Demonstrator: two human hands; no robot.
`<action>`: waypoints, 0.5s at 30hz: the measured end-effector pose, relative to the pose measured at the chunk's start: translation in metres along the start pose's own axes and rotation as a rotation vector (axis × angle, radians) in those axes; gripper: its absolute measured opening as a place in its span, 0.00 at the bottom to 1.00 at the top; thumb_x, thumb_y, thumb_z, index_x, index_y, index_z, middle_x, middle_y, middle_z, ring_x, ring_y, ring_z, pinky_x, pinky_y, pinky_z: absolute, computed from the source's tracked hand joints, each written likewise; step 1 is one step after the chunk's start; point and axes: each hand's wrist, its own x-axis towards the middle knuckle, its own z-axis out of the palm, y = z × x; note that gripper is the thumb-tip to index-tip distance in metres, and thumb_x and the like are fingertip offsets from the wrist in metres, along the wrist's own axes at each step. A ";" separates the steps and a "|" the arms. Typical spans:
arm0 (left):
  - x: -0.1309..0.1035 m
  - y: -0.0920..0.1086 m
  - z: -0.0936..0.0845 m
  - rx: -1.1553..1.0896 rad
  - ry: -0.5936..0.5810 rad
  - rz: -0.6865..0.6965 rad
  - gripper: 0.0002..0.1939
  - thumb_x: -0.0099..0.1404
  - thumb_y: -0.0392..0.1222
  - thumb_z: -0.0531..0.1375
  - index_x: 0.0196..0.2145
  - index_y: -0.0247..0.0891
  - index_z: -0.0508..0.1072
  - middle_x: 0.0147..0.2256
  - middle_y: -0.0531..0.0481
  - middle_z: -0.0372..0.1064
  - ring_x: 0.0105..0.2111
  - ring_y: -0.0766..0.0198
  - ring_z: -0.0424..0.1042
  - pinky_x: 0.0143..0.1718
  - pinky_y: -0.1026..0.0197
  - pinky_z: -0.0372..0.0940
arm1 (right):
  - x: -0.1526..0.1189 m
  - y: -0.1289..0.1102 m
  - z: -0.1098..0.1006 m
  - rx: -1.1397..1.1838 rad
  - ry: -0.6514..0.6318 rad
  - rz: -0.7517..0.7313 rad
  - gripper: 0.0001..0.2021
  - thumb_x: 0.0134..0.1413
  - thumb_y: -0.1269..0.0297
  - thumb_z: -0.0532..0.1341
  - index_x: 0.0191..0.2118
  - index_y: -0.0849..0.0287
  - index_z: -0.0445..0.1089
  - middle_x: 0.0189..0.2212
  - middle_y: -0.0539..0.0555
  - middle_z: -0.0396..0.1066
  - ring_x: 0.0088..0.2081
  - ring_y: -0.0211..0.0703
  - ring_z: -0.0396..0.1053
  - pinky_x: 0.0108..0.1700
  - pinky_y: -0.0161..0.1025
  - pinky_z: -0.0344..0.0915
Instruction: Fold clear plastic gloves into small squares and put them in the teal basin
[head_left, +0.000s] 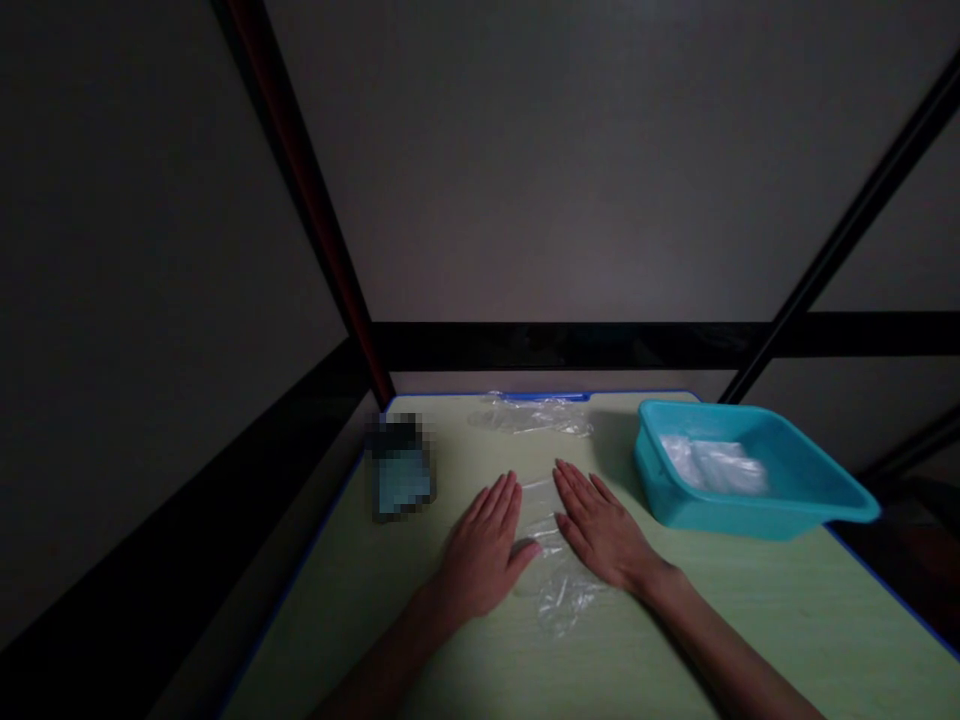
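Observation:
A clear plastic bag (562, 590), thin and crinkled toward its near end, lies flat on the pale green table (337, 620). On its left side rests my left hand (484, 550), palm down with the fingers stretched out and the thumb pointing across the plastic. My right hand (600, 525) lies flat on the other side, fingers extended. Both palms hide part of the bag's edges, and a strip of it shows between them.
Another crumpled clear plastic bag (532, 415) lies at the table's far edge. To the right stands a turquoise basin (735, 515) with folded clear plastic (720, 467) inside. A blurred-out dark object (403, 468) sits at the left. Walls rise behind and to the left.

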 end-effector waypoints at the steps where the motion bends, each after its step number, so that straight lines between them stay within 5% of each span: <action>1: 0.002 -0.002 -0.001 -0.021 0.026 -0.016 0.30 0.63 0.50 0.47 0.57 0.29 0.48 0.58 0.38 0.46 0.58 0.56 0.45 0.56 0.52 0.48 | 0.000 0.000 0.000 -0.002 -0.003 -0.003 0.26 0.60 0.59 0.40 0.60 0.68 0.43 0.60 0.60 0.39 0.60 0.44 0.38 0.58 0.47 0.43; 7: 0.009 -0.062 -0.026 0.009 0.329 -0.472 0.27 0.63 0.45 0.46 0.54 0.23 0.52 0.53 0.30 0.55 0.54 0.50 0.54 0.54 0.47 0.49 | 0.000 0.002 0.002 -0.004 -0.002 -0.004 0.27 0.60 0.57 0.40 0.60 0.68 0.43 0.60 0.60 0.39 0.60 0.44 0.38 0.58 0.47 0.43; 11: 0.000 -0.105 -0.032 0.108 0.288 -0.643 0.29 0.61 0.46 0.48 0.53 0.19 0.52 0.52 0.26 0.55 0.55 0.44 0.52 0.53 0.41 0.45 | 0.000 0.002 0.002 -0.006 -0.008 -0.003 0.27 0.60 0.57 0.40 0.60 0.68 0.43 0.60 0.59 0.39 0.60 0.44 0.38 0.58 0.46 0.43; 15: -0.001 -0.100 -0.025 0.086 0.330 -0.610 0.29 0.62 0.46 0.45 0.54 0.20 0.50 0.53 0.28 0.55 0.55 0.47 0.53 0.54 0.41 0.44 | 0.000 0.000 -0.001 0.013 -0.015 0.004 0.27 0.60 0.57 0.40 0.60 0.67 0.41 0.60 0.59 0.38 0.60 0.43 0.37 0.58 0.46 0.43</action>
